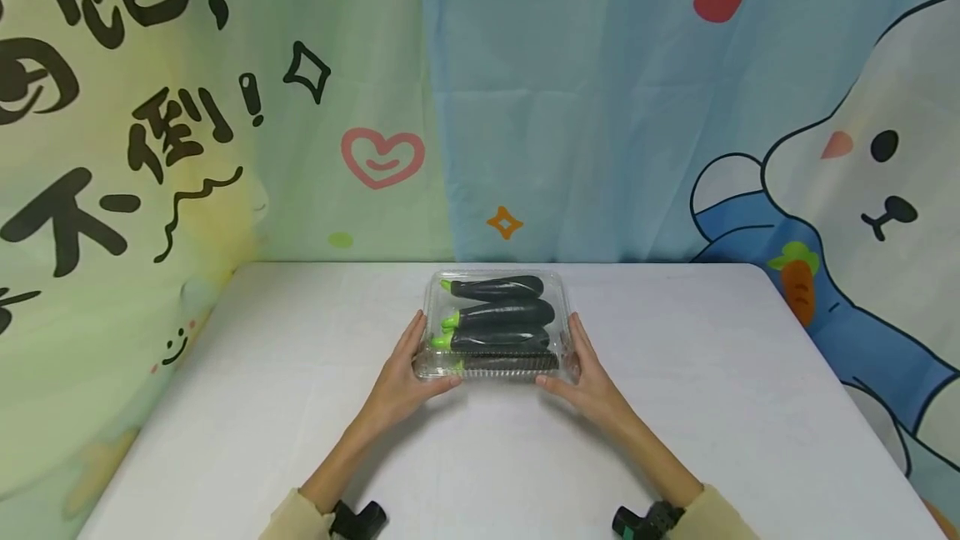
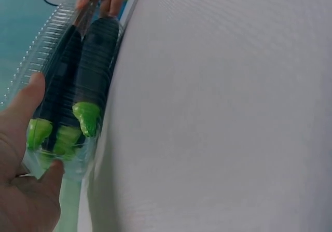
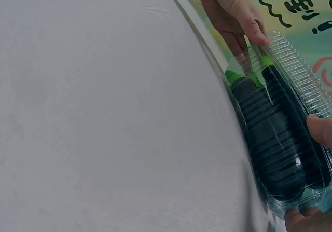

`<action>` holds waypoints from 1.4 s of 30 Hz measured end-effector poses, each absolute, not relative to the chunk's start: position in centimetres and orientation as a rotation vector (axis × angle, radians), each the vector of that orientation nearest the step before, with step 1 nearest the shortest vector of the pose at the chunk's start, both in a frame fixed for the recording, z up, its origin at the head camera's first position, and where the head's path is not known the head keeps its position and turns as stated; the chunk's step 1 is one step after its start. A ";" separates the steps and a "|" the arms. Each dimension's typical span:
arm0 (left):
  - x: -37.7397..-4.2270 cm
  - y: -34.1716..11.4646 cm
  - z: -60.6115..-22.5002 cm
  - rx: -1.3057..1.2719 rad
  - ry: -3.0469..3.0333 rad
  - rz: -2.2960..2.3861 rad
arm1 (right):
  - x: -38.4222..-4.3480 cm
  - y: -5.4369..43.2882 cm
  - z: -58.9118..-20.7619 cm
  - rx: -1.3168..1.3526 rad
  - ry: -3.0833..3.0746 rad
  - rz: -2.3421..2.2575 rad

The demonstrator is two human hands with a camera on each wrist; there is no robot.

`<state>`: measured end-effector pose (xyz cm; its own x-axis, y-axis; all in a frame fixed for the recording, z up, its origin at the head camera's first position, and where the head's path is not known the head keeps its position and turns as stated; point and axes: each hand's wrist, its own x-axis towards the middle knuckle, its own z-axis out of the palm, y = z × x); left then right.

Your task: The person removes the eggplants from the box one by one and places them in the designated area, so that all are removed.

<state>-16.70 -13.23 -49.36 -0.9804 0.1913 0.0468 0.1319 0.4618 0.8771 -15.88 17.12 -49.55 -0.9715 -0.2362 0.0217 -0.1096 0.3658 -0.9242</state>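
A clear plastic clamshell box [image 1: 495,373] with several dark eggplants [image 1: 506,312] inside is held between both hands near the table's far edge. The eggplants lie crosswise, their green stem ends to the left. My left hand [image 1: 401,382] grips the box's left end, thumb at the front and fingers along the side. On the right end, my right hand [image 1: 596,390] holds it the same way. In the left wrist view the left thumb lies by the ridged rim, close to the green stems [image 2: 86,119]. The right wrist view shows the right thumb [image 3: 319,129] pressing the rim.
A white-covered table [image 1: 480,457] lies under the box and forearms. Behind it hangs a printed curtain [image 1: 555,107] with hearts, lettering and a cartoon bear. Each wrist wears a small black camera, such as the one on the left [image 1: 358,519].
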 end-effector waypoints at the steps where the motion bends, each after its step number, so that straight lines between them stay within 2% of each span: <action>1: -16.7 -13.2 -49.3 0.292 2.629 1.582 | -15.9 17.2 -49.6 -0.324 2.501 -1.670; 21: -16.5 -13.5 -49.1 0.229 2.541 1.679 | -15.9 17.1 -49.8 -0.278 2.532 -1.651; 30: -16.6 -13.8 -49.5 0.246 2.460 1.754 | -15.5 17.0 -48.9 -0.153 2.521 -1.547; 42: -16.3 -13.7 -49.2 0.206 2.506 1.681 | -15.6 17.2 -48.9 -0.207 2.472 -1.613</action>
